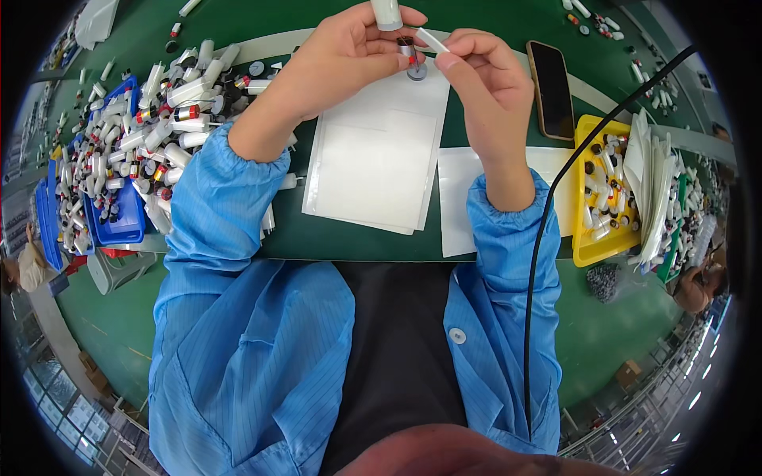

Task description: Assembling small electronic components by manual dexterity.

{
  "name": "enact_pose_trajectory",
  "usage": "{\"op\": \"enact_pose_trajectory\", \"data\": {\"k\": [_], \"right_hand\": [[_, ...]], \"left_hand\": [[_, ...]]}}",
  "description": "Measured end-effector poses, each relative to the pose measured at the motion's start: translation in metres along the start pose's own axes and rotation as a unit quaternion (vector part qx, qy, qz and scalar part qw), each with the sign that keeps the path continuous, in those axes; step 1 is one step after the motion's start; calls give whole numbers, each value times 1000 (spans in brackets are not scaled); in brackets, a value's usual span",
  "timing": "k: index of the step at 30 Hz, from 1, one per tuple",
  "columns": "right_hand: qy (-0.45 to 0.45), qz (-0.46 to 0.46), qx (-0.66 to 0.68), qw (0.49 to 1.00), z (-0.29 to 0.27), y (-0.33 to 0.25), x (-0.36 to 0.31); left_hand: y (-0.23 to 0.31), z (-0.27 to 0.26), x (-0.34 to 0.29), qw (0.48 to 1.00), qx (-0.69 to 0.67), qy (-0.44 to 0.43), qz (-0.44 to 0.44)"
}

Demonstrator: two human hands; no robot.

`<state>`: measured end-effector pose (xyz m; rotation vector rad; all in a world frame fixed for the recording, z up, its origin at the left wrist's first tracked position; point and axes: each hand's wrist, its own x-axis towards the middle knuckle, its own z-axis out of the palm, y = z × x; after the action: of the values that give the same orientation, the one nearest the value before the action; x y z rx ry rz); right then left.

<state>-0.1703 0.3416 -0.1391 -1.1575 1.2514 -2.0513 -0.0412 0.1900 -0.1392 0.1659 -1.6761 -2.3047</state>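
Near the far side of the table my left hand [349, 51] is closed on a white plastic tube [386, 14]. Between its fingertips it also grips a small dark metallic cylinder [406, 49]. A grey disc [417, 72] shows just below that cylinder, and a bit of red shows by the fingertip. My right hand [494, 79] pinches a short white stick [432, 41] between thumb and fingers. The stick's far end comes close to the metallic cylinder; I cannot tell whether they touch. White sheets [373, 159] in a clear sleeve lie on the table below both hands.
A heap of white tubes [186, 94] and blue trays [119, 214] crowd the left. On the right lie a phone [550, 89], a yellow tray [607, 252] of small parts and stacked white bags [657, 190]. A black cable [548, 214] hangs across my right sleeve.
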Motion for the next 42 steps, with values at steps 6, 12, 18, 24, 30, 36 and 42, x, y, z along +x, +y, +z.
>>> {"op": "enact_pose_trajectory", "data": {"k": [6,12,18,24,30,36,42], "right_hand": [[-6,88,-32,996,0,-6,-4],[3,112,-77,991,3,0,-3],[-7,122,-36,992,-2,0,0],[2,149,-43,988,-4,2,1],[18,115,-75,990,1,0,-2],[-2,78,-95,992,-5,9,-2],[-43,264,112,957,-14,5,5]], "left_hand": [[3,5,-1,1000,25,14,2],[5,9,1,997,74,-4,-10],[-2,2,2,998,49,-35,4],[-1,4,-2,981,185,-7,55],[4,10,-6,985,162,-6,66],[0,4,-3,972,225,4,64],[12,16,-3,979,157,-57,114]]}}
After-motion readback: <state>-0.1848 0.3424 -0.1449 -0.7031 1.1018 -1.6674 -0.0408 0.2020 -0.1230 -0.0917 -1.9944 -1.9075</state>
